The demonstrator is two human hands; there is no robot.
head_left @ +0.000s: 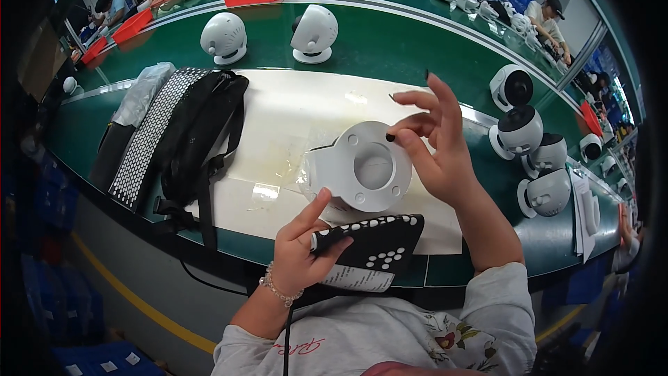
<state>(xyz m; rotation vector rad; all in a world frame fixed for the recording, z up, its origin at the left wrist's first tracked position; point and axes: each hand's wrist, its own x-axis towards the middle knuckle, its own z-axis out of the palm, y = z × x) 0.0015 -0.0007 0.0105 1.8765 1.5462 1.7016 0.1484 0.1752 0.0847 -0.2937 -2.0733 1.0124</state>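
Left hand [303, 251] clenched on black dotted tool [372, 244] at tabletop [390, 42] edge. Right hand [431, 143] released, fingertips touching white housing [365, 167] on mat [292, 118]. Risk: housing, barely steadied, may roll or slide off.

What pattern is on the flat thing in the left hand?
White dots on black: the flat pad held by the left hand, seen clearly in the head view.

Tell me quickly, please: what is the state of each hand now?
Left hand: closed around a black handheld tool.
Right hand: open, fingers spread, fingertips touching the round base of the white camera housing; no full grip on it.
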